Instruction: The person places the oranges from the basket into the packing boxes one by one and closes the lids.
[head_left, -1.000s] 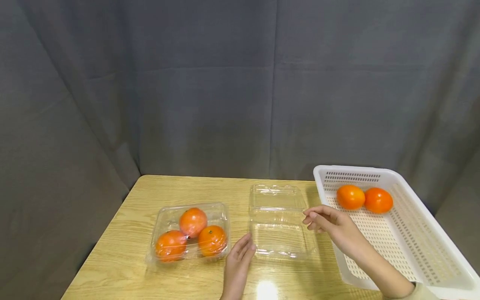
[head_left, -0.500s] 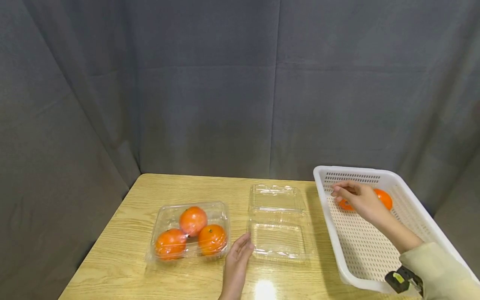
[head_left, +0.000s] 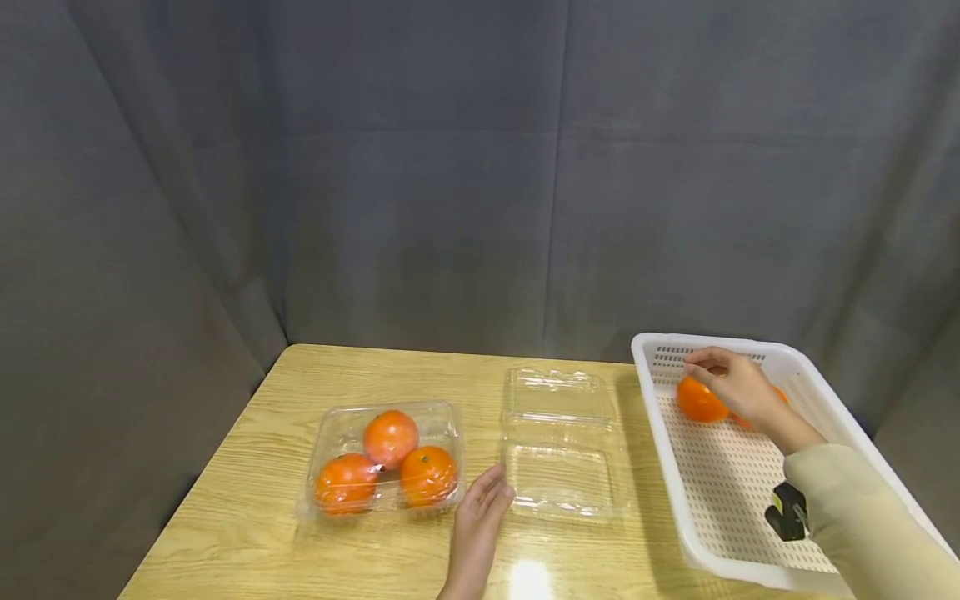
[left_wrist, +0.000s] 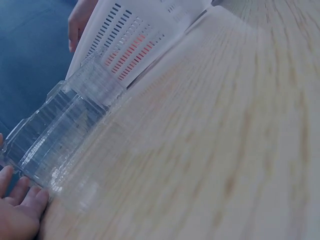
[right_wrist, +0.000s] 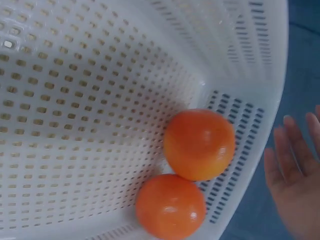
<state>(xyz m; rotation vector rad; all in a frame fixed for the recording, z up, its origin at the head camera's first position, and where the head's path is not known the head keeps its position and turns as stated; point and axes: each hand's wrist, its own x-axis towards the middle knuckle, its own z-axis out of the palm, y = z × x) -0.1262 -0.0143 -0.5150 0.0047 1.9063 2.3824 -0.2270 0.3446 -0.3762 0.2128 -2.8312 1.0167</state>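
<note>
My right hand (head_left: 735, 387) hovers over the back of the white slotted basket (head_left: 678, 492) and holds nothing. Below it lie two smooth, round orange fruits (right_wrist: 199, 144), side by side against the basket's end wall; the hand partly covers one in the head view. My left hand (head_left: 476, 525) has its fingers extended at the near left edge of a clear plastic clamshell box (head_left: 562, 475), which lies unfolded on the table. In the left wrist view its fingertips (left_wrist: 35, 197) meet or nearly meet the box's edge; contact is not certain.
Left of my left hand stands a closed clear clamshell box (head_left: 442, 414) with three orange fruits inside. All of it rests on a wooden table (head_left: 247, 500). A grey curtain (head_left: 420, 208) hangs behind and to the sides.
My right hand has moved from beside the unfolded box to the right, over the basket's fruits. My left hand has stayed by the box.
</note>
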